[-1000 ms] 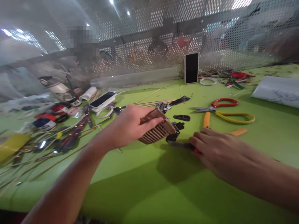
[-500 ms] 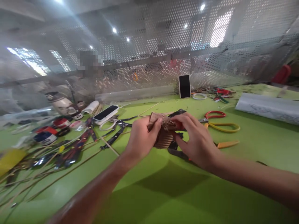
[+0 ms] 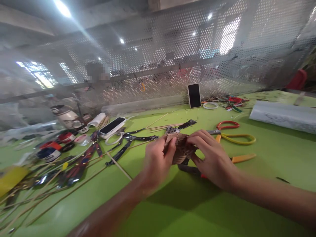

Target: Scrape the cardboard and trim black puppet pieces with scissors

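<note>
No legible text or labels

- White glare from a ceiling lamp [image 3: 63, 8], upper left, trailing a streak.
- Windows [image 3: 44, 79] washed out; background hazy.
- Soft shadow on the green table [image 3: 197, 219] beneath the left hand [image 3: 156, 161] and right hand [image 3: 214, 161].
- Left edge stretched, smeared.

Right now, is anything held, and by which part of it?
The cardboard: the left hand pinches its left side; the right hand is at its right edge, grip unclear.

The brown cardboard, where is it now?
In the head view, the cardboard is near the centre, in the left hand, with the right hand at its right edge.
</note>
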`<state>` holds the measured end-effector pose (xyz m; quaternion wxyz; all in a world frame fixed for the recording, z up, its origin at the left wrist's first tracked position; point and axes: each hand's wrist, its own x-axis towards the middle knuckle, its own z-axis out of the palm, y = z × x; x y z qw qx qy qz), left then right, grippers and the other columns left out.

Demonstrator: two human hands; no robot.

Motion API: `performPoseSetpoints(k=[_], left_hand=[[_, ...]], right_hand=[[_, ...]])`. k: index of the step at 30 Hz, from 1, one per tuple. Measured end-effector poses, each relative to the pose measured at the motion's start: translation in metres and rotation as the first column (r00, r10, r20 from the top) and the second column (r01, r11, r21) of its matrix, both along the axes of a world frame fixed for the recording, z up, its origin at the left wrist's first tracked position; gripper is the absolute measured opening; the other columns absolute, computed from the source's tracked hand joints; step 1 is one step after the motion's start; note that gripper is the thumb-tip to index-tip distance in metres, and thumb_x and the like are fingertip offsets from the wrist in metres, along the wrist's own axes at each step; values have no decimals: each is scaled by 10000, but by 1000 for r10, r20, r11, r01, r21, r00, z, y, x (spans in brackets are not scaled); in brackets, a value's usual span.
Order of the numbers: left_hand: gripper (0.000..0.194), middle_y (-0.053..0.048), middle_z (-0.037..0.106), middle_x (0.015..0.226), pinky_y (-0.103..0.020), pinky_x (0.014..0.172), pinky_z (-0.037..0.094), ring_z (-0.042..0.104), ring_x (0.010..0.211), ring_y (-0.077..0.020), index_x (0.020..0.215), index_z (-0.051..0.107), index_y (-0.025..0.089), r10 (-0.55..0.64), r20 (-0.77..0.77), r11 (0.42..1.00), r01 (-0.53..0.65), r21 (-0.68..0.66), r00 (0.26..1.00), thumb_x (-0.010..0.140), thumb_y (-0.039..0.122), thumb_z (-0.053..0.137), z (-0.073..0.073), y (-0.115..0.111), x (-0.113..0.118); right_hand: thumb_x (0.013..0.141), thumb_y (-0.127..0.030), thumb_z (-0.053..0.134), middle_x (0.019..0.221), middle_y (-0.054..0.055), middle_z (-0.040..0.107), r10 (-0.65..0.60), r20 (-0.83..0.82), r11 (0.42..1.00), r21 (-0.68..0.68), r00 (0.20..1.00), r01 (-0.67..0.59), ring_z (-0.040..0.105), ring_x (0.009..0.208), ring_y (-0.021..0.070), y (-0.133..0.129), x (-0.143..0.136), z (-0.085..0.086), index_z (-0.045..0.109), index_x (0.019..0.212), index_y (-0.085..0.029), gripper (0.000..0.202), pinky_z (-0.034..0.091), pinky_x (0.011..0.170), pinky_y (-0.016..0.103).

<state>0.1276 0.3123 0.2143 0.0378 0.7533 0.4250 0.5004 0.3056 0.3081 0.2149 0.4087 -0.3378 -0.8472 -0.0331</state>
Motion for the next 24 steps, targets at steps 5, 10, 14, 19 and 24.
performPoseSetpoints(k=[5, 10, 14, 19, 24], left_hand=[[210, -25, 676, 725, -219, 606, 431, 593, 626, -122, 846, 655, 142, -33, 31, 998, 34, -43, 999, 936, 250, 499, -6, 2, 0], [227, -35, 687, 742, -232, 629, 434, 606, 650, -135, 850, 674, 137, -25, 16, 996, 26, -81, 1000, 933, 254, 498, -12, 2, 1], [239, -32, 709, 757, -227, 626, 463, 633, 668, -146, 861, 685, 148, -21, 73, 991, 30, -127, 997, 934, 272, 494, -10, 5, 1], [282, -66, 731, 786, -260, 627, 497, 664, 706, -188, 862, 693, 129, 191, 205, 971, -154, -184, 960, 919, 341, 516, -1, 26, -17], [282, -81, 744, 901, -283, 743, 512, 680, 830, -202, 921, 701, 135, 161, 285, 965, -91, -245, 945, 911, 359, 530, 1, 42, -30]], right_hand=[[707, 51, 510, 893, 107, 554, 21, 59, 997, -72, 998, -17, 437, 884, 252, 5, 1, 0, 554, 917, -129, 279, 456, 721, 384], [756, 18, 471, 872, 119, 540, 4, 196, 999, -53, 981, 6, 421, 860, 248, 6, 3, 2, 570, 834, -124, 190, 464, 748, 395], [809, -17, 448, 865, 120, 553, 30, 219, 999, -28, 975, -24, 443, 844, 238, 9, 4, 0, 578, 856, -124, 175, 472, 730, 380], [879, -49, 414, 843, 98, 562, 211, 181, 975, -112, 961, -193, 493, 755, 178, 6, 2, -9, 578, 857, -133, 186, 456, 651, 287], [907, -116, 454, 872, 69, 554, 190, -6, 948, -260, 982, -185, 520, 749, 149, 8, 5, 0, 568, 863, -159, 129, 437, 666, 261]])
